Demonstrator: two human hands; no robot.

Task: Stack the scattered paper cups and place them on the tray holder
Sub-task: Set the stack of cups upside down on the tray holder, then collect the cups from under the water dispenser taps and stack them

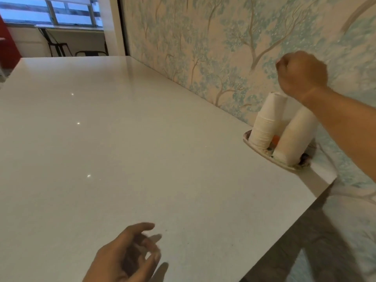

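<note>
Glossy desk, matt paper cups

The white desk (122,139) is smooth and shiny, with small light reflections. The paper cups (262,123) look matt white; the wallpaper (203,47) has a soft, printed, non-glossy surface.

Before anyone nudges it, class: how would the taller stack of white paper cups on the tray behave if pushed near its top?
The taller stack of white paper cups is narrow and high, so it would probably tip. Thin paper suggests lightness and easy crushing.

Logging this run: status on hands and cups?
Left hand open, empty, over the table. Right hand fisted above the cup stacks; contents hidden. Two stacks on the tray. No loose cups visible.
</note>
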